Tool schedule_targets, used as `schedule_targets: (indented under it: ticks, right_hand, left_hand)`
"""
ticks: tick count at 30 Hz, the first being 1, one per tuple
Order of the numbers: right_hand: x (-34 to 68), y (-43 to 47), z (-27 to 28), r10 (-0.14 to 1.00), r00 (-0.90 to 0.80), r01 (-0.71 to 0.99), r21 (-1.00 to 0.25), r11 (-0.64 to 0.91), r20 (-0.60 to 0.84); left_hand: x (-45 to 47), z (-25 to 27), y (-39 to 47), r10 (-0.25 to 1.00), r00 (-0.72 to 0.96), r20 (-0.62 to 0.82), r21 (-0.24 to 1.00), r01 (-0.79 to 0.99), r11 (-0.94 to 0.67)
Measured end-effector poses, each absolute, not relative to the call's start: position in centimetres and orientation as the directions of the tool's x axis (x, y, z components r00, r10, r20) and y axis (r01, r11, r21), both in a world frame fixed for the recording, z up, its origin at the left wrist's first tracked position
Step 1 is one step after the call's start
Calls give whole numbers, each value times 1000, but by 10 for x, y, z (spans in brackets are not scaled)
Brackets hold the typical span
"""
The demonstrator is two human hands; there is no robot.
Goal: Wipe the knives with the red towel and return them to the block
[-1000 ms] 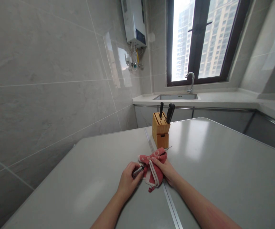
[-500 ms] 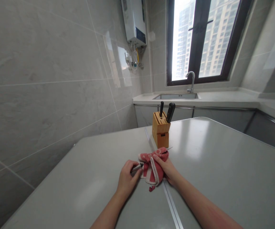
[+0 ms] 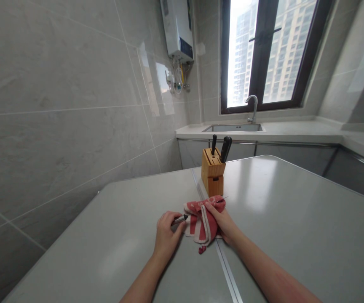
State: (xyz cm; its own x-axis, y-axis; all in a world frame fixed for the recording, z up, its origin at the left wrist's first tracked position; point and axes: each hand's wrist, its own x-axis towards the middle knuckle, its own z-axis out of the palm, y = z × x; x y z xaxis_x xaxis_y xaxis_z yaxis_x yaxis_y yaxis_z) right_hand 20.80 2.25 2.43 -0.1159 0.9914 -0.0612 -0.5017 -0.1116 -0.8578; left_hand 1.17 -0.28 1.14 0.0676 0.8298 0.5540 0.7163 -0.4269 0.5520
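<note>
My left hand (image 3: 168,231) is closed round the silver and black handle of a knife (image 3: 178,219), low over the table. The handle's dark end points at a red and white cloth (image 3: 197,225). Folded over the blade, the cloth hides nearly all of it; only a thin tip shows past the right edge. My right hand (image 3: 222,219) grips the cloth from the right, thumb on top and the other fingers mostly hidden behind it. The cloth's lower part hangs in folds, with a small red loop at the bottom touching or close to the table.
Just behind the cloth stands a wooden knife block (image 3: 212,172) with two black-handled tools in it. The pale table (image 3: 106,235) has a metal seam (image 3: 226,269) running through it. Beyond are a counter with a sink (image 3: 232,127) and a tap (image 3: 254,108).
My right hand and the cloth have shifted slightly right, so less of the blade tip shows. My left hand with the handle has moved a little left.
</note>
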Motion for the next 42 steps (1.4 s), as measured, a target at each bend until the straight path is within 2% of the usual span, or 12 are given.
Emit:
schedule_targets:
  ticks: [13, 23, 29, 32, 37, 42]
  right_hand:
    - [209, 29, 17, 993, -66, -559, -821, -114, -93]
    - [214, 35, 24, 991, 62, -651, -757, -47, -115]
    - [215, 31, 21, 995, -64, -546, -831, -104, -82]
    - [214, 30, 17, 994, -62, -530, -841, -109, -90]
    - [214, 31, 18, 989, -25, -540, -831, -134, -143]
    - [215, 29, 21, 982, 6, -528, -835, -157, -189]
  left_hand:
    - [6, 5, 2, 826, 11, 563, 562, 728, -393]
    - [8, 8, 0, 865, 29, 501, 626, 678, -385]
    - [11, 8, -3, 890, 95, 446, 622, 682, -384]
    - [10, 9, -3, 887, 120, 446, 583, 713, -390]
    - [0, 48, -13, 838, 31, 544, 513, 779, -361]
    - [-16, 114, -78, 809, 60, 585, 558, 694, -455]
